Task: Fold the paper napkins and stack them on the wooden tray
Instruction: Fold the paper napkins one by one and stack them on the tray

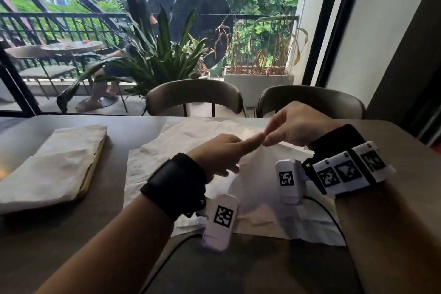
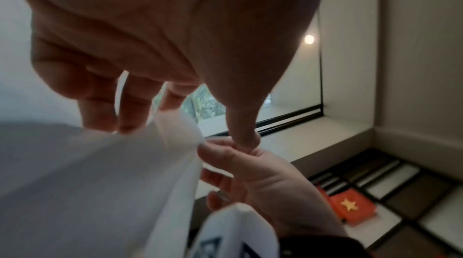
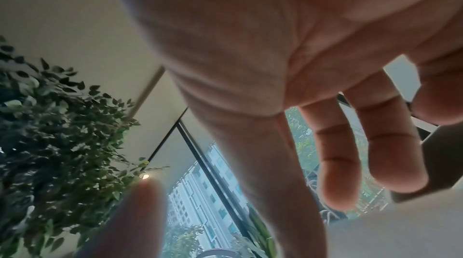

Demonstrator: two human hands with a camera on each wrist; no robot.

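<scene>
Over on the left of the tabletop [image 1: 71, 234] sits the wooden tray [image 1: 91, 175], only its pale edge peeking out under the folded napkins [image 1: 55, 162] already piled on it, so part of the job looks done; how many are in that pile I cannot tell. The tray lies well apart from the work in the middle, with bare tabletop between them, so there looks to be room to carry a napkin across without snagging anything. In the middle, several unfolded napkins [image 1: 181, 141] lie spread and overlapping, rumpled, reaching back toward the far edge of the tabletop; these look like what is left. Above them the left hand [image 1: 222, 153] points its forefinger out to meet the right hand, and the left wrist view shows its other fingers [image 2: 130, 111] curled against a lifted white napkin [image 2: 140, 163], which I take to be the one being folded. Just to the right, the right hand [image 1: 296, 124] has thumb and forefinger pressed together at the left fingertip, seemingly pinching the napkin's corner, though the head view is too blurred there to show the paper in the pinch; its remaining fingers [image 3: 385, 143] hang loose. The napkin's near edge comes close to the front of the tabletop, where a black cable [image 1: 327, 212] trails. Two chairs [image 1: 193, 96] stand behind the far edge.
</scene>
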